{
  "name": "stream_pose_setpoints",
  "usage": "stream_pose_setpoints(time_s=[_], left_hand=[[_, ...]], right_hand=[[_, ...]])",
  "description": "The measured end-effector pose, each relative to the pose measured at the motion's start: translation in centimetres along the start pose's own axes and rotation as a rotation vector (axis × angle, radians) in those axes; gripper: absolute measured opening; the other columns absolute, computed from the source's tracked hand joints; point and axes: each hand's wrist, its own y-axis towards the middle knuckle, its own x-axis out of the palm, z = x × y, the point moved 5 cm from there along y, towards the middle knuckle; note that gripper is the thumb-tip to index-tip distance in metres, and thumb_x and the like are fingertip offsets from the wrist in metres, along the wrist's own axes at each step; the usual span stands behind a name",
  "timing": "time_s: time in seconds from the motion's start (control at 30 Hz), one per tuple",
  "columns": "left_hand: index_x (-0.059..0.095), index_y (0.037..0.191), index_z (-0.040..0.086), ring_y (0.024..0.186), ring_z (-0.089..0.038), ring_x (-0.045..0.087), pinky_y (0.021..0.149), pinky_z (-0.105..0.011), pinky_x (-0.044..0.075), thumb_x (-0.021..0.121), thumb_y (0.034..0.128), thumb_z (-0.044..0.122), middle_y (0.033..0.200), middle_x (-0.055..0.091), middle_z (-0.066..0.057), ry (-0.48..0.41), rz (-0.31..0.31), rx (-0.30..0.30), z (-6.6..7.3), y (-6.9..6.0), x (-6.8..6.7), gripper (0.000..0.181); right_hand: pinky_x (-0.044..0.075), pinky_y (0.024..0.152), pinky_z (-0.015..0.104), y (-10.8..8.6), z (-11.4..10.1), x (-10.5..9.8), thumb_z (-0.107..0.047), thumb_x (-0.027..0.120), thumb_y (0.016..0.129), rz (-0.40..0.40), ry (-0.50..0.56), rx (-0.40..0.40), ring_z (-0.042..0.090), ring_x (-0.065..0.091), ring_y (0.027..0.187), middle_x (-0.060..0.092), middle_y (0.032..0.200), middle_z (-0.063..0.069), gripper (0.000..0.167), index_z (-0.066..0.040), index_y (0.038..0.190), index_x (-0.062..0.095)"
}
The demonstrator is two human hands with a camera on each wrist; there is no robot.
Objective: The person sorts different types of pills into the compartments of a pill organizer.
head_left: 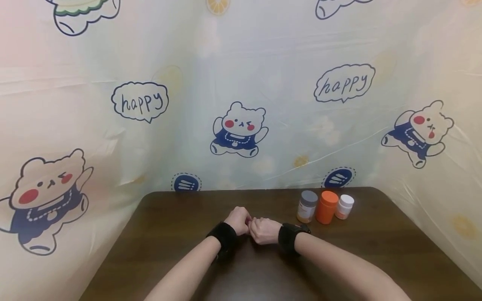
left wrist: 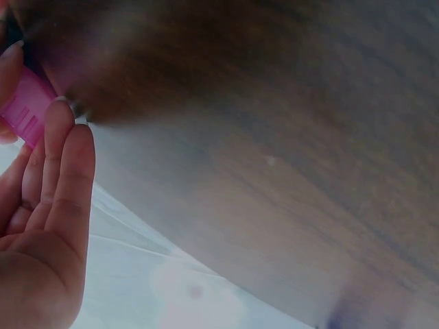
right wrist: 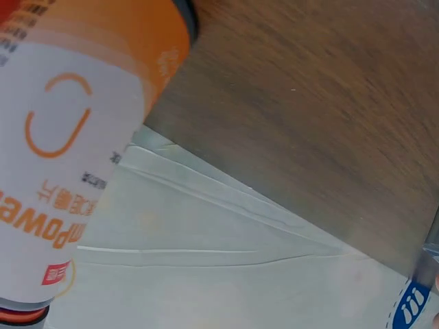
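In the head view my left hand [head_left: 238, 220] and right hand [head_left: 265, 230] meet low over the middle of the table, fingers curled toward each other. The left wrist view shows a small pink plastic piece [left wrist: 27, 110] with ridges, cut off by the frame edge. Fingers of my left hand [left wrist: 48, 205] hold it; a dark part sits above it. At the right wrist view's right edge, a small translucent piece [right wrist: 431, 248] shows beside a sliver of fingertip [right wrist: 436, 319], seemingly pinched by my right hand. The exact kind of either piece cannot be told.
A grey-lidded bottle [head_left: 307, 206], an orange bottle [head_left: 327, 207] and a small white-capped bottle [head_left: 344, 207] stand at the back right of the wooden table [head_left: 169, 230]. A printed bear curtain [head_left: 282, 138] hangs behind and on both sides.
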Motion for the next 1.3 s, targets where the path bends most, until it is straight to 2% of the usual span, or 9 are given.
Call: stream_pose_setpoints(time_s=[0.2, 0.33, 0.47, 0.57, 0.67, 0.8, 1.0, 1.17, 1.3], left_hand=[[0.071, 0.066, 0.007, 0.054, -0.012, 0.044, 0.051, -0.022, 0.038, 0.079, 0.0808, 0.002, 0.056, 0.050, 0.002, -0.022, -0.008, -0.027, 0.0, 0.2, 0.2, 0.018], [0.074, 0.077, 0.005, 0.061, -0.012, 0.049, 0.057, -0.022, 0.044, 0.085, 0.0768, 0.007, 0.065, 0.060, 0.000, -0.048, -0.010, 0.003, -0.5, 0.1, 0.0, 0.011], [0.075, 0.094, 0.002, 0.068, -0.011, 0.053, 0.064, -0.023, 0.048, 0.087, 0.0771, 0.012, 0.077, 0.066, -0.003, -0.063, -0.031, 0.061, -1.1, 0.3, -0.1, 0.023], [0.075, 0.102, 0.002, 0.071, -0.012, 0.054, 0.067, -0.023, 0.049, 0.084, 0.0799, 0.012, 0.082, 0.068, -0.004, -0.063, -0.065, 0.112, -1.0, 0.5, 0.0, 0.026], [0.075, 0.101, 0.004, 0.071, -0.010, 0.053, 0.067, -0.022, 0.047, 0.083, 0.0804, 0.010, 0.082, 0.068, -0.002, -0.042, -0.096, 0.125, -0.8, 0.8, 0.4, 0.023], [0.074, 0.090, 0.006, 0.067, -0.010, 0.051, 0.065, -0.021, 0.045, 0.082, 0.0791, 0.007, 0.075, 0.062, 0.001, -0.012, -0.107, 0.094, -0.4, 1.1, 0.9, 0.013], [0.072, 0.093, 0.004, 0.071, -0.013, 0.052, 0.066, -0.023, 0.047, 0.077, 0.0803, 0.003, 0.080, 0.062, -0.002, 0.020, -0.080, 0.039, -0.1, 1.0, 0.6, 0.014], [0.072, 0.095, 0.003, 0.074, -0.013, 0.054, 0.068, -0.024, 0.048, 0.077, 0.0798, 0.003, 0.084, 0.066, -0.004, 0.052, -0.058, 0.044, -0.2, 1.0, 0.3, 0.016], [0.072, 0.095, 0.003, 0.074, -0.013, 0.055, 0.069, -0.024, 0.049, 0.082, 0.0782, 0.007, 0.086, 0.067, -0.005, 0.036, -0.069, 0.064, -0.4, 1.0, 0.5, 0.020]], right_hand=[[0.060, 0.060, 0.025, -0.3, 0.0, 0.2, 0.004, 0.015, 0.101, -0.023, 0.023, -0.010, 0.014, 0.071, 0.067, 0.073, 0.083, 0.004, 0.057, -0.008, 0.101, 0.072], [0.060, 0.062, 0.025, -0.3, 0.1, 0.1, 0.002, 0.015, 0.103, -0.008, 0.045, 0.022, 0.013, 0.070, 0.069, 0.074, 0.087, 0.005, 0.058, -0.007, 0.102, 0.072], [0.060, 0.064, 0.025, -0.4, 0.5, -0.1, 0.001, 0.015, 0.105, 0.012, 0.068, 0.074, 0.014, 0.069, 0.069, 0.074, 0.089, 0.006, 0.057, -0.006, 0.103, 0.072], [0.060, 0.064, 0.026, -0.5, 0.5, -0.3, 0.002, 0.016, 0.105, -0.014, 0.067, 0.088, 0.014, 0.068, 0.069, 0.074, 0.090, 0.007, 0.057, -0.007, 0.105, 0.072], [0.061, 0.066, 0.027, -0.5, 0.2, -0.5, 0.001, 0.019, 0.104, -0.052, 0.064, 0.073, 0.015, 0.070, 0.069, 0.074, 0.091, 0.007, 0.053, -0.006, 0.107, 0.072], [0.061, 0.067, 0.028, -0.7, -0.1, -0.5, -0.004, 0.026, 0.103, -0.074, 0.071, 0.052, 0.016, 0.070, 0.070, 0.073, 0.088, 0.006, 0.045, -0.006, 0.107, 0.071], [0.058, 0.056, 0.025, -0.5, 0.1, -0.1, 0.002, 0.019, 0.101, -0.008, 0.056, 0.049, 0.014, 0.064, 0.063, 0.066, 0.077, 0.004, 0.052, -0.005, 0.101, 0.071], [0.053, 0.051, 0.020, -0.2, 1.0, 0.0, -0.005, 0.018, 0.105, 0.037, 0.112, 0.134, 0.009, 0.058, 0.059, 0.061, 0.075, -0.001, 0.051, -0.005, 0.100, 0.069], [0.052, 0.054, 0.018, -0.3, 1.5, 0.1, -0.012, 0.023, 0.107, 0.035, 0.206, 0.194, 0.008, 0.056, 0.059, 0.061, 0.076, -0.002, 0.046, -0.007, 0.103, 0.069]])
